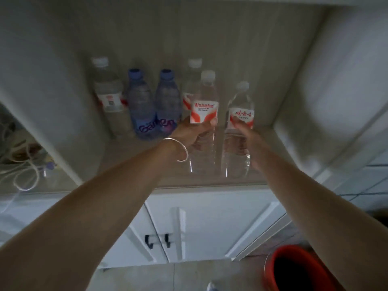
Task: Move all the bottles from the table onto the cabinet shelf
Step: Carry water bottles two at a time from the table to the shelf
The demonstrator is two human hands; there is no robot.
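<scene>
Both forearms are bare from the bottom edge of the view up to the hands, with no sleeve showing on either. A thin, plain silver-coloured metal bangle (178,149) circles the left wrist, loose, a smooth open ring with no stones or marks to be seen. The right wrist carries nothing, and no rings show on the visible fingers.

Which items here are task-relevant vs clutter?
Job:
- Wahaha bottle in left hand
- clear bottle in right hand
- four bottles at the back: two blue bottles, two clear ones
- cabinet shelf

Lying about:
- red bucket
- white cord
- cabinet doors
</scene>
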